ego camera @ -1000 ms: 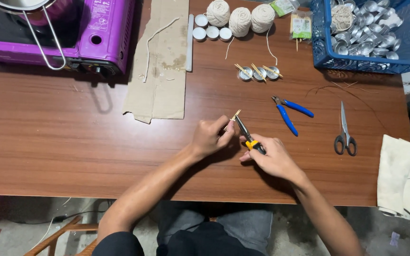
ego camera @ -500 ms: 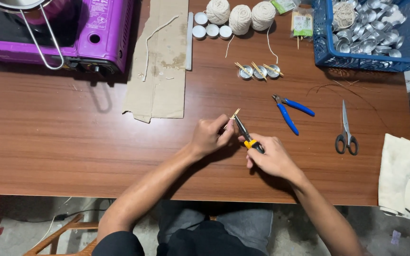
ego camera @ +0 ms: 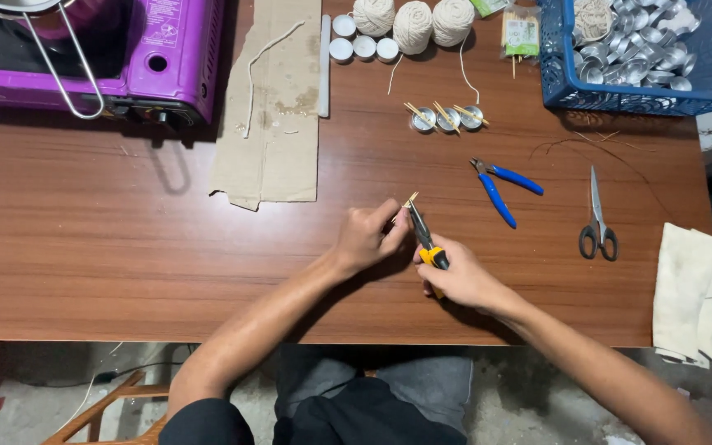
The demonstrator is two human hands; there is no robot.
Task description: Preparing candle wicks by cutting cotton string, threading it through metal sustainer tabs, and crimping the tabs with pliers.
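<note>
My left hand pinches thin wooden sticks above the middle of the brown wooden table. My right hand grips the yellow-and-black handles of long-nose pliers, whose jaws meet the sticks at their upper end. The two hands sit close together near the table's front edge.
Blue-handled pliers and black scissors lie to the right, a white cloth beyond them. Farther back are three small metal cups with sticks, yarn balls, a blue basket of metal cups, cardboard and a purple stove.
My right hand has slid a little down and left on the pliers' handles. The left hand and the sticks stay nearly in place.
</note>
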